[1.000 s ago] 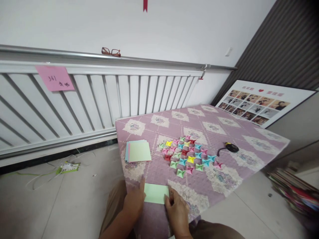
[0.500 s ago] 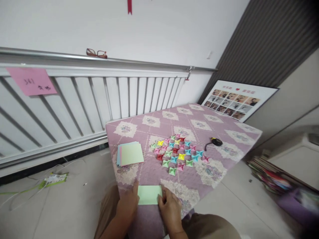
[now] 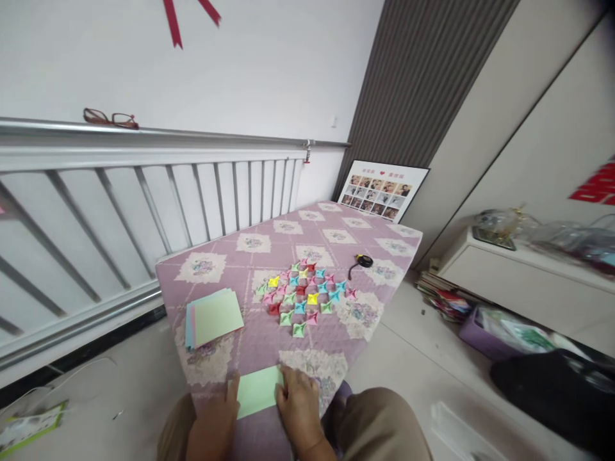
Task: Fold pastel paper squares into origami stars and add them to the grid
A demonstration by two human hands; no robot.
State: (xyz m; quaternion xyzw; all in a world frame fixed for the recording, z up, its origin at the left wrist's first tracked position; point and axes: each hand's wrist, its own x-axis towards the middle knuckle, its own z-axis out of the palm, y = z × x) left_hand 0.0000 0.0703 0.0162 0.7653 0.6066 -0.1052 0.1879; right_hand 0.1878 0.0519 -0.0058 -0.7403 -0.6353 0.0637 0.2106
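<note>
A light green paper (image 3: 259,392), apparently folded into a rectangle, lies at the near edge of the patterned tablecloth. My left hand (image 3: 218,413) holds its left edge, with a finger stretched along that side. On the opposite edge, my right hand (image 3: 298,404) grips the paper between thumb and curled fingers. Beyond them stand several small folded paper pieces (image 3: 300,307) in green, pink, blue, yellow and red, arranged in rows. To the left is a stack of square coloured paper (image 3: 218,318), pale yellow-green on top, with pink and blue edges showing beneath.
A black tape measure (image 3: 364,261) rests on the purple tablecloth (image 3: 259,349) toward the right. Along the far side runs a white radiator (image 3: 202,198), with glasses (image 3: 111,119) on the pipe above. A photo board (image 3: 382,191) leans behind the table. Right of it is a purple bin (image 3: 485,339).
The head view has swung right, so the table sits further left in view. Both hands remain on the green paper, which now looks slightly tilted.
</note>
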